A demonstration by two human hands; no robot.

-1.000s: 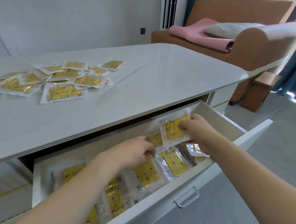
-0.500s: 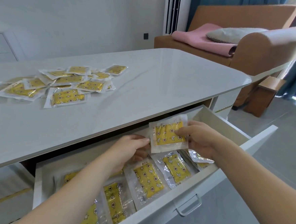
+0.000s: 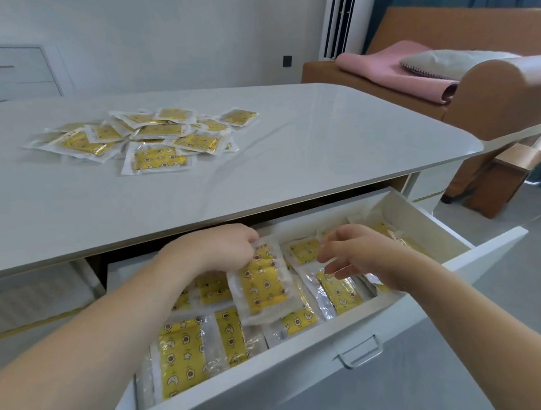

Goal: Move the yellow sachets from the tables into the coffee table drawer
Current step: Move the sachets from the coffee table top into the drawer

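The white coffee table drawer [image 3: 345, 337] stands pulled out, with several yellow sachets [image 3: 182, 356] lying inside it. My left hand [image 3: 216, 248] pinches the top edge of one yellow sachet [image 3: 262, 285], which hangs tilted over the drawer's middle. To the right, my right hand [image 3: 359, 253] hovers above the drawer with its fingers spread and loosely bent, holding nothing. A pile of several more yellow sachets [image 3: 152, 139] lies on the grey table top [image 3: 322, 143], far left of centre.
The drawer has a metal handle [image 3: 359, 354] on its front. A brown sofa [image 3: 495, 93] with a pink cushion [image 3: 391, 71] and a grey pillow stands to the right, past the table's rounded corner. A white cabinet [image 3: 13, 72] is at the back left.
The sachet passed from my right hand to my left and dropped lower, toward the drawer's middle. My right hand let go and opened.
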